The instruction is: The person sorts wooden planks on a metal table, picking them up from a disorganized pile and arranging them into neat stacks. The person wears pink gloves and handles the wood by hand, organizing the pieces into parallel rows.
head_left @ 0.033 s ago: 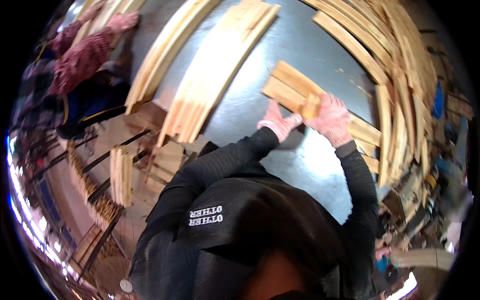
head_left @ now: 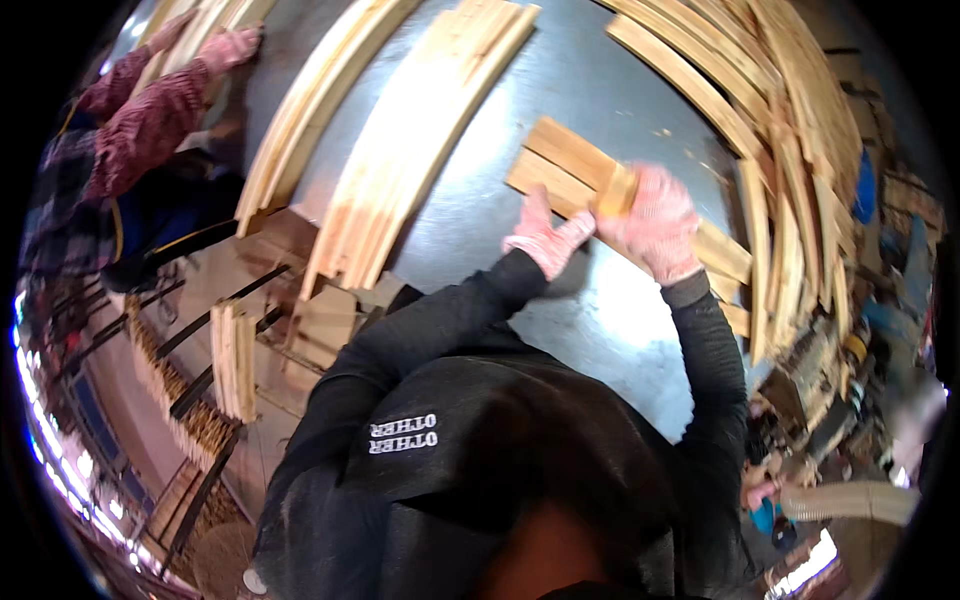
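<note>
Hands unmoved from prior view: right hand (head_left: 655, 225) grips sanding block (head_left: 618, 190) on slats (head_left: 570, 165); left hand (head_left: 545, 238) flat, released, steadying them.

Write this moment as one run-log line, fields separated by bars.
left hand: flat on wooden slats | right hand: pressing small orange block on slats | surface: metal table

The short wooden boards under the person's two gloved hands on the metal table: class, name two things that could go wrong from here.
1. The left hand only rests flat by the short wooden boards on the smooth metal table, so they might slide as the right hand presses a small block on them.
2. Long strips lie close beside; a shifting board could knock them.
</note>
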Tool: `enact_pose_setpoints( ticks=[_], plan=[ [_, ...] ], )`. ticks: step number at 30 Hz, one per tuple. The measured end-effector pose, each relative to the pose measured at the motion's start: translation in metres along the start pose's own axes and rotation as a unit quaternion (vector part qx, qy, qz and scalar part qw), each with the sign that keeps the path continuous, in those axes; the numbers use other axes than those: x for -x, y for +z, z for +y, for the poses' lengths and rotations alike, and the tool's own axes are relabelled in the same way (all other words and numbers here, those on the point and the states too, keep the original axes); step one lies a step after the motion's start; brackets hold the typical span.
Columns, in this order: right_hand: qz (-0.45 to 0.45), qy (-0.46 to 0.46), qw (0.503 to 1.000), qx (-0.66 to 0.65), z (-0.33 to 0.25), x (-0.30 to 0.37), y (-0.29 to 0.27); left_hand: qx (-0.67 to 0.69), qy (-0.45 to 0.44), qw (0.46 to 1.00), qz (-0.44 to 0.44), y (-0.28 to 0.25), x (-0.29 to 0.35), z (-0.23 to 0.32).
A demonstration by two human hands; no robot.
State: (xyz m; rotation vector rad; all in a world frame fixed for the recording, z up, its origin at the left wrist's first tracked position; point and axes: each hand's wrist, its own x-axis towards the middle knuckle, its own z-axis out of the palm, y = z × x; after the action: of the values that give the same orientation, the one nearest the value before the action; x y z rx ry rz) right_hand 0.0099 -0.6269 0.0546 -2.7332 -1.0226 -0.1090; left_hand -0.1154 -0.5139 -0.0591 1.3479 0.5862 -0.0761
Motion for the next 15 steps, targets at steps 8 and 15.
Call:
enact_pose_setpoints(
  ticks=[8,15],
  plan=[
    [0.19,0.028,0.905,-0.38,-0.009,-0.103,-0.196,-0.126,0.22,0.958,-0.136,0.015,-0.013,0.095],
    [0.247,-0.047,0.968,0.002,0.074,-0.085,-0.105,0.052,0.04,0.934,-0.351,-0.024,-0.032,0.124]
  ],
)
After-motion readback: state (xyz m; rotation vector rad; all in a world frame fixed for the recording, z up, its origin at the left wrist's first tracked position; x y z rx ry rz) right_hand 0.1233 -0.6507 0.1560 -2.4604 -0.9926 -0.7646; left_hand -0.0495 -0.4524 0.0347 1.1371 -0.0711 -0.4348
